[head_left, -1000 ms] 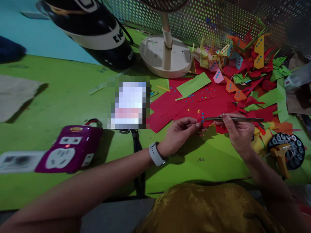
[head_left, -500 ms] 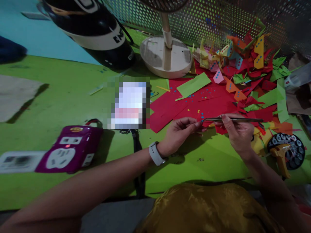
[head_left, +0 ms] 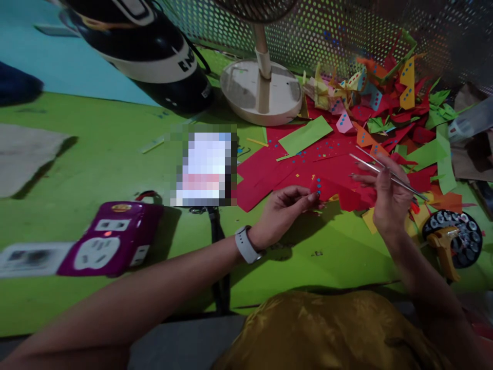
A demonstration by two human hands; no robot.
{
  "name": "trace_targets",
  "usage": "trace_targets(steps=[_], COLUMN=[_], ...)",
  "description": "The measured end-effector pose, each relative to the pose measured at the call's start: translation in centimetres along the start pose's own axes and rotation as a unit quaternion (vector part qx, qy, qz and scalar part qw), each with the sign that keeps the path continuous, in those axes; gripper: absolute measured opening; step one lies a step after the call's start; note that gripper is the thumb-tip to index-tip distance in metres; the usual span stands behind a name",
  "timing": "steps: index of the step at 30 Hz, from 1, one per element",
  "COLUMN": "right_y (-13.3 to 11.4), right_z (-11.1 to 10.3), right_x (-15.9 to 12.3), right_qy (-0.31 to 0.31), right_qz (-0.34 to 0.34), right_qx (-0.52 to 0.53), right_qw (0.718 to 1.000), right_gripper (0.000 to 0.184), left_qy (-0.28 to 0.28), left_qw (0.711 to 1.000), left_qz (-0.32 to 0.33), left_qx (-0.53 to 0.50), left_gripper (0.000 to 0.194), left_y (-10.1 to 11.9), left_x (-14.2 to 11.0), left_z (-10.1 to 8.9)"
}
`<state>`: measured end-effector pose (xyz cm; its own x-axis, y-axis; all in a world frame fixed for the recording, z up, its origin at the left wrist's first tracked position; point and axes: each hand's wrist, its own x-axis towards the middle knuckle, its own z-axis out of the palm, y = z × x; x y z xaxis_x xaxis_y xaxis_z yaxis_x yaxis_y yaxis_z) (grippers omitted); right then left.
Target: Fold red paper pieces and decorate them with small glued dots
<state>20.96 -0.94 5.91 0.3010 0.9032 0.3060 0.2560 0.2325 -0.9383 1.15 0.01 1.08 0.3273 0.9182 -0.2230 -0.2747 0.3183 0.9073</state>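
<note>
My left hand (head_left: pixel 287 211) is closed, thumb and fingers pinching a folded red paper piece (head_left: pixel 330 190). A short row of small blue dots runs along that piece beside my thumb tip. To its right, my right hand (head_left: pixel 393 198) holds metal tweezers (head_left: pixel 400 181), with their two tips apart and pointing to the upper left. Nothing shows between the tips. Red paper sheets (head_left: pixel 265 174) lie beyond my hands, with tiny blue and yellow bits scattered over them. A green paper strip (head_left: pixel 306 136) rests on the red sheets.
Folded colored paper pieces (head_left: pixel 365 95) are heaped at the back right. A fan base (head_left: pixel 246 97), a black bottle (head_left: pixel 154 67) and a blurred phone (head_left: pixel 206 167) stand or lie leftward. A purple power socket (head_left: pixel 111 236) sits at left; a round black case (head_left: pixel 468 239) at right.
My right hand has moved right, away from the red paper piece. The tweezers have tilted and their tips have spread apart. My left hand has stayed in place.
</note>
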Motion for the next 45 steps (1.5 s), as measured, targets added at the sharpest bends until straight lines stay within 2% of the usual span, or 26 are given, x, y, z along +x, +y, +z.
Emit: trace_targets(steps=[6,10,17,29,35,39,45], right_y=[1.6,2.0,1.5,1.1,1.1,1.4,1.9], right_z=[-0.7,-0.5,-0.2,0.0,0.0,0.1,1.0], right_x=[0.9,0.7,0.3,0.0,-0.2,0.0,-0.3], right_qy=[-0.155,-0.209,-0.205,-0.21,-0.209,-0.189,-0.153], right_qz=[0.021,0.056,0.068,0.041,0.046,0.066,0.09], right_qx=[-0.078,-0.072,-0.062,-0.081,-0.07,-0.039,0.013], right_qw=[0.985,0.974,0.974,0.974,0.974,0.979,0.984], right_gripper=[0.028,0.034,0.036,0.033,0.033,0.035,0.033], left_qy=[0.017,0.03,0.022,0.017,0.007,-0.012,-0.084], left_qw=[0.998,0.998,1.0,0.999,1.0,1.0,0.995], left_qz=[0.04,0.035,0.013,0.02,0.025,0.016,-0.023], left_qx=[0.048,0.044,0.01,0.036,0.013,-0.017,0.044], left_gripper=[0.038,0.037,0.032,0.036,0.032,0.038,0.043], left_y=[0.0,-0.2,-0.4,-0.4,-0.6,-0.6,-0.2], left_x=[0.0,0.1,0.0,0.1,0.1,0.1,-0.3], left_z=[0.0,0.0,-0.3,-0.4,-0.5,-0.7,-0.3])
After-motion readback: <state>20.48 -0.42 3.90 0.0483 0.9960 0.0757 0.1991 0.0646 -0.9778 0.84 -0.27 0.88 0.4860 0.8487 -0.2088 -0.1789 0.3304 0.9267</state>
